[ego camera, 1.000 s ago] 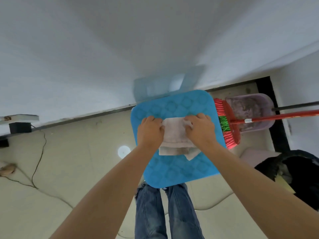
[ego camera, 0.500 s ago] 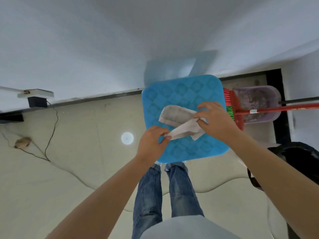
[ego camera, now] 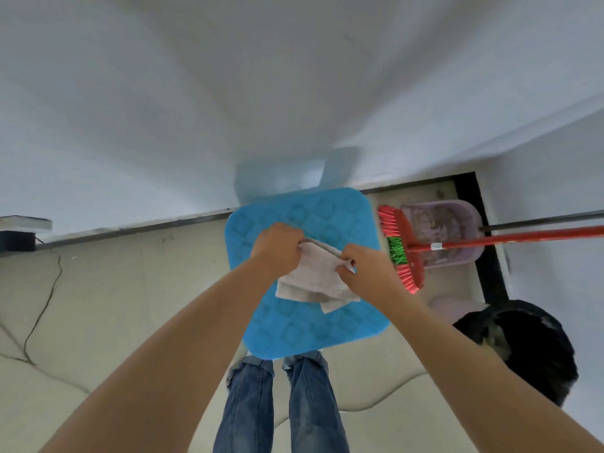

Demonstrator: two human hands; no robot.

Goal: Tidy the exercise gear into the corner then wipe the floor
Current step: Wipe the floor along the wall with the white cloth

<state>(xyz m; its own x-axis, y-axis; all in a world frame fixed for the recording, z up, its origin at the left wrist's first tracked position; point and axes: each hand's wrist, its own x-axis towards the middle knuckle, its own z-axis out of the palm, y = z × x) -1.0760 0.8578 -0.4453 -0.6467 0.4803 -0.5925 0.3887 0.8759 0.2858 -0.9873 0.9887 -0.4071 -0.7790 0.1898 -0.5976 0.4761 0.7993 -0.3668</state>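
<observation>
A whitish cloth (ego camera: 315,279) hangs folded between both my hands above a blue square stool top (ego camera: 346,325) with an embossed pattern. My left hand (ego camera: 277,248) pinches the cloth's upper left edge. My right hand (ego camera: 366,268) grips its upper right edge. The cloth's lower part droops onto the stool top. The pale floor (ego camera: 130,289) stretches to the left, meeting a white wall at a dark skirting line.
A red broom (ego camera: 405,253) with pink and green bristles leans over a dirty lilac dustpan (ego camera: 447,230) right of the stool. A black bin (ego camera: 529,351) stands at lower right. A black adapter (ego camera: 16,241) and its cable (ego camera: 45,295) lie at far left. My jeans-clad legs (ego camera: 277,403) are below.
My left hand rose from the stool's front edge to the cloth's upper left. Both hands now hold the cloth spread and folded between them. The view shifted slightly.
</observation>
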